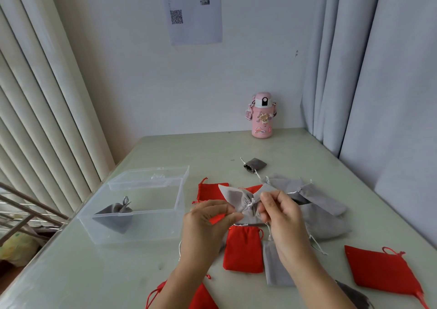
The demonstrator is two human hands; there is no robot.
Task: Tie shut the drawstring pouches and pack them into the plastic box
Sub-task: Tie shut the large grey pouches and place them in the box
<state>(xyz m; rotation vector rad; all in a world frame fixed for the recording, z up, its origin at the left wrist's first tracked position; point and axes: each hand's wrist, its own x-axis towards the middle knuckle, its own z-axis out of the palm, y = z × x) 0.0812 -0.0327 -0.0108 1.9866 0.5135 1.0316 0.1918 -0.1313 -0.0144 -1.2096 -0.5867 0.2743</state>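
Here, grey pouch [233, 194] hangs between left hand [208, 228] and right hand [281, 216] — both pinching drawstring [251, 205].

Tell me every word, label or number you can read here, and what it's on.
On the paper sheet on the wall: printed lines and a QR code, too blurred to read.
On the pink bottle: stickers, any lettering too small to read.
On the grey pouch, red pouches and plastic box: none.

Plain room corner here: pale grey fabric curtain [378, 72], white QR-code paper sheet [194, 11] on the wall, pink stickered bottle [262, 116].
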